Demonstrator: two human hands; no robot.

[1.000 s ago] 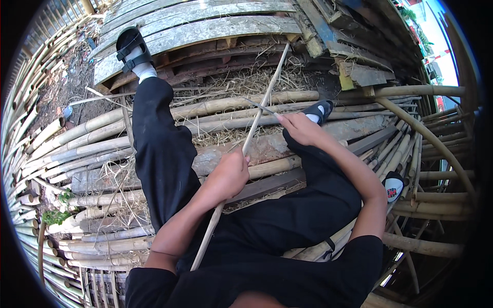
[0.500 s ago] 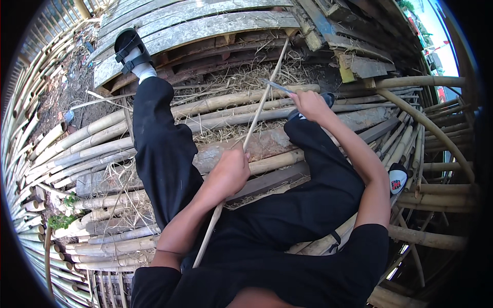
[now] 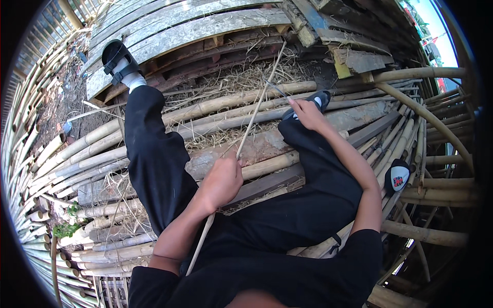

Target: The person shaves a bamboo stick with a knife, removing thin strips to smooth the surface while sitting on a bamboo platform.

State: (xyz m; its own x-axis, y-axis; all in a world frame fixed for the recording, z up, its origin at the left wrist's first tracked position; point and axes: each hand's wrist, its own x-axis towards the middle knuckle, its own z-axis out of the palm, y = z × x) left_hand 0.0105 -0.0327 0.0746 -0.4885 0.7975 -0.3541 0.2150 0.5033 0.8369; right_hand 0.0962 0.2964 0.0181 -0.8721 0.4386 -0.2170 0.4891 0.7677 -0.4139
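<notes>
A long, thin bamboo strip [image 3: 251, 119] slants from beside my lap up toward the wooden pallet. My left hand [image 3: 222, 180] is closed around its middle, and the lower end runs back under my left forearm. In my right hand [image 3: 307, 114] is a knife [image 3: 278, 89], its handle mostly hidden by my fingers. The narrow blade points up and left, its tip at the strip's upper part. Whether the edge bites into the strip cannot be made out.
A weathered wooden pallet [image 3: 205, 32] lies ahead, with dry shavings [image 3: 231, 77] before it. Bamboo poles [image 3: 92, 134] spread beneath and to my left. Broken boards [image 3: 364, 60] are stacked at the far right; a curved bamboo pole [image 3: 436, 120] rises below them.
The knife's blade has turned and looks thinner, still against the strip. Both hands show slightly farther left and lower, along with a small shift of the whole view.
</notes>
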